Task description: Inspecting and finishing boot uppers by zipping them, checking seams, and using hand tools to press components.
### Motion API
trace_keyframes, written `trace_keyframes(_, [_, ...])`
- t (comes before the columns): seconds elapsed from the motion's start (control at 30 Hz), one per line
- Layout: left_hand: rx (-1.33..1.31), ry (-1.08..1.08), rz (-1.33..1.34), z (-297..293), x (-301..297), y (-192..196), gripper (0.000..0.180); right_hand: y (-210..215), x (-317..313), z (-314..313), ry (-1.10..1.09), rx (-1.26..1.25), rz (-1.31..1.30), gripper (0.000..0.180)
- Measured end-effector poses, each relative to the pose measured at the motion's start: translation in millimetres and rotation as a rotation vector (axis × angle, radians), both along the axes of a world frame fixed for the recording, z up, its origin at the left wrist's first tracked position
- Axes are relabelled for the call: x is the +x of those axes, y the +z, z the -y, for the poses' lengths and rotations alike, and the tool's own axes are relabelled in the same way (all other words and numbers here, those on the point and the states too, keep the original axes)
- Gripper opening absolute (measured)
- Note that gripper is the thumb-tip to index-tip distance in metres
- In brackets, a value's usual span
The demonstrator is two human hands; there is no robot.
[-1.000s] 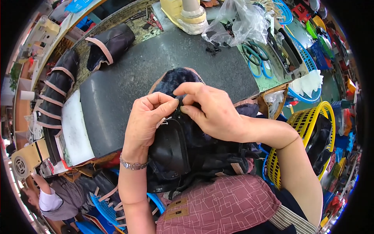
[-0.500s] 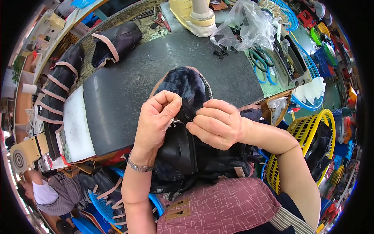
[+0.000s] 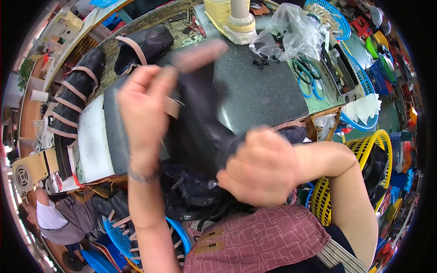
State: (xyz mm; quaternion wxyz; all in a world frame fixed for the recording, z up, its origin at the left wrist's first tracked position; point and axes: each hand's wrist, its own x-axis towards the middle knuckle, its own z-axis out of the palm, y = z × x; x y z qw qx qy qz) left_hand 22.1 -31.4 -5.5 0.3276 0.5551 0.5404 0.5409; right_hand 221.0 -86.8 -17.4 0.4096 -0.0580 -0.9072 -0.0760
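A black leather boot upper (image 3: 198,113), smeared by motion, is stretched between my two hands above the dark work mat. A pinkish strip (image 3: 200,55) shows at its far end. My left hand (image 3: 145,102) is closed on its left side, near a small tan tab (image 3: 172,108). Lower and to the right, my right hand (image 3: 264,168) is a blurred fist around its near end. More black uppers (image 3: 193,198) with dark fur lie on my lap below. Which part of the piece each hand grips is hidden.
A row of black uppers with pink toothed edges (image 3: 73,104) lines the table's left, beside another upper (image 3: 152,45). Scissors (image 3: 306,70), a plastic bag (image 3: 291,34) and a machine post (image 3: 239,22) stand beyond. A yellow basket (image 3: 323,200) flanks my right arm.
My hands have moved apart, the left one up and left, the right one slightly down. The upper has turned from its fur lining to its black leather side.
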Motion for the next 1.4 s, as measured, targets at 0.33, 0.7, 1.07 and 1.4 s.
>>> trace_keyframes(0.33, [0.053, 0.142, 0.79, 77, 18, -73, 0.036, -16, -3, -48, -0.245, -1.034, -0.457, 0.052])
trace_keyframes(0.7, [0.162, 0.007, 0.902, 121, 15, -96, 0.03, -8, -23, -65, -0.154, -0.903, -0.348, 0.063])
trace_keyframes(1.07, [0.082, 0.052, 1.138, 107, -3, -92, 0.02, -38, -29, 2, 0.345, -0.183, 0.377, 0.026])
trace_keyframes(1.4, [0.073, 0.031, 1.212, 114, -8, -84, 0.022, -11, -37, -96, -0.18, -0.831, -0.122, 0.028])
